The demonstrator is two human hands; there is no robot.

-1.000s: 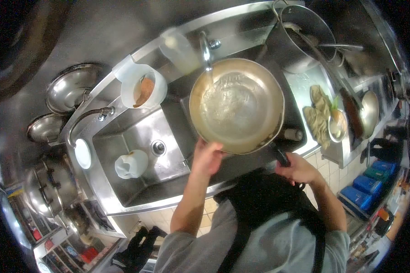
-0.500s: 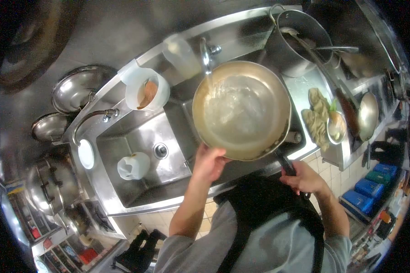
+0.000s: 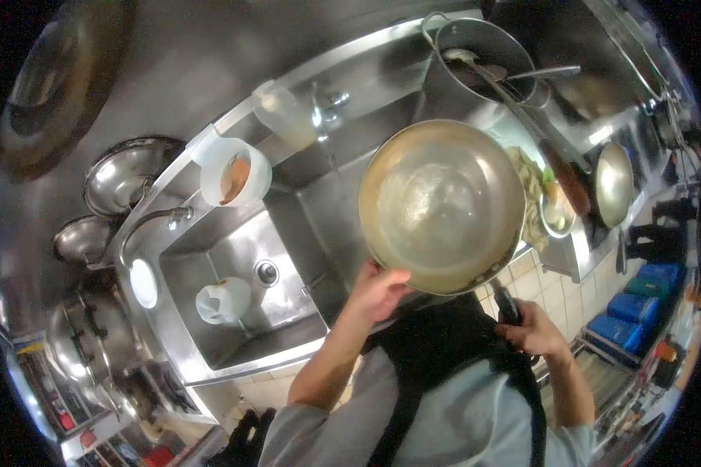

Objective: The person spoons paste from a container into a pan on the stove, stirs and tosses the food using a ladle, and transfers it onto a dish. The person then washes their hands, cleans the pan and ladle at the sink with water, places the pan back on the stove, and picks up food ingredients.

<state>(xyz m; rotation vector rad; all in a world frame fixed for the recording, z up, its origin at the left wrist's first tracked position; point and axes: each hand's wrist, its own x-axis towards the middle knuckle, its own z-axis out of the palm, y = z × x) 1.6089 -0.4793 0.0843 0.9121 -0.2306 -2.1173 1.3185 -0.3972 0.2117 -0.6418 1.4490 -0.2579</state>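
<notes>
I hold a wide frying pan (image 3: 375, 183) with water in it over the right-hand part of the sink. My left hand (image 3: 376, 292) is closed on the near left rim, thumb on top; its fingers underneath are hidden. My right hand (image 3: 531, 331) wraps round the black handle (image 3: 505, 302). The tap (image 3: 323, 115) stands behind and to the left of the pan, slightly blurred, and the pan is apart from it.
A white plastic jug (image 3: 223, 300) lies in the left sink basin (image 3: 195, 265). A white tub (image 3: 255, 175) sits on the ledge. At right are a large pot (image 3: 483, 43) with ladles, a crumpled cloth (image 3: 533, 210), a small bowl (image 3: 557, 226) and another pan (image 3: 614, 185).
Both hands have moved the pan right and slightly nearer my body, out from under the tap. Water was running into it before; no clear stream shows now.
</notes>
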